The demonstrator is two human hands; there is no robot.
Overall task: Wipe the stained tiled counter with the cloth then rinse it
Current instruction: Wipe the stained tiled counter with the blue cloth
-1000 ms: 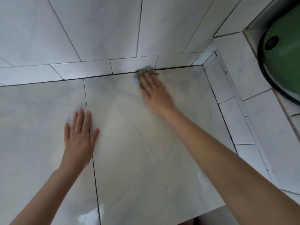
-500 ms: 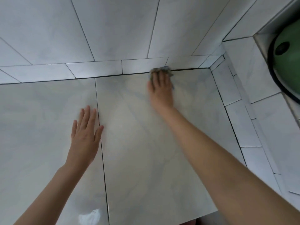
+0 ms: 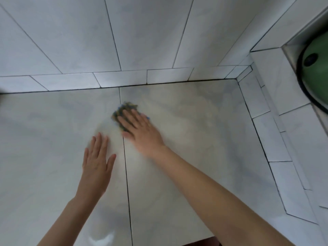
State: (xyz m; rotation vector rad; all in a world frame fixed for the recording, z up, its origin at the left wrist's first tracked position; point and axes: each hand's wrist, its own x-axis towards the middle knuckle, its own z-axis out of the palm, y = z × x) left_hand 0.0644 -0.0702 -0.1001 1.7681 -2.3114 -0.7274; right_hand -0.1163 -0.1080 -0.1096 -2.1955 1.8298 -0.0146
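Your right hand (image 3: 140, 128) lies flat on the cloth (image 3: 125, 110), fingers straight and spread a little. It presses the cloth down onto the counter (image 3: 195, 139) without curling round it. The cloth is a dark greenish wad with blue at its edges, blurred, and it shows only past your fingertips and at the sides of your hand. It sits on the dark grout line (image 3: 126, 174) between the two large counter tiles, a little nearer than the far tiled wall (image 3: 142, 32). Your left hand (image 3: 96, 164) rests palm down on the left tile, fingers straight and close together and the thumb spread toward the grout line, holding nothing. It is nearer and to the left of your right hand, close to it but apart. A raised tiled ledge (image 3: 262, 103) runs along the counter's right side, and beyond it at the far right edge shows part of a green round object (image 3: 317, 71) with a black rim.
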